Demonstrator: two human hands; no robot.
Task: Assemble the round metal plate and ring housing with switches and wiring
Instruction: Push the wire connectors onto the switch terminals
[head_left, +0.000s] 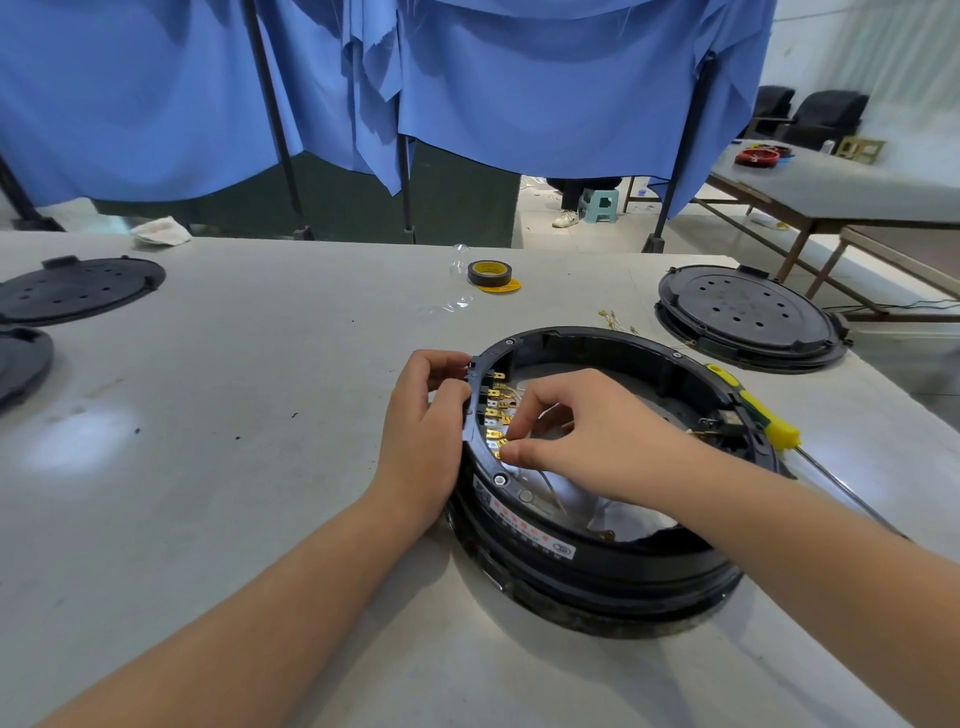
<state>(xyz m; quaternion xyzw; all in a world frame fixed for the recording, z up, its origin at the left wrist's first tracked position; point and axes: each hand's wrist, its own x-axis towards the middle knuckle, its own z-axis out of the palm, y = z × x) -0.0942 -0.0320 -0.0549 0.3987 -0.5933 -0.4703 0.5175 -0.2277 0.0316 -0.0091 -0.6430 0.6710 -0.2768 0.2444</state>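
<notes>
Blue drapes are backing the tabletop (260, 364). Ring housing (597, 566) is sitting at 5 o'clock, rigid, probably heavy. Left hand (423, 415) is gripping its rim; right hand (587, 436) is pinching fragile terminals (496, 410).

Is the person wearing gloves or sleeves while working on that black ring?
No. Both the left hand and the right hand are bare: no gloves, rings, watch or bands. Both forearms are uncovered too; no sleeve shows within the picture.
</notes>
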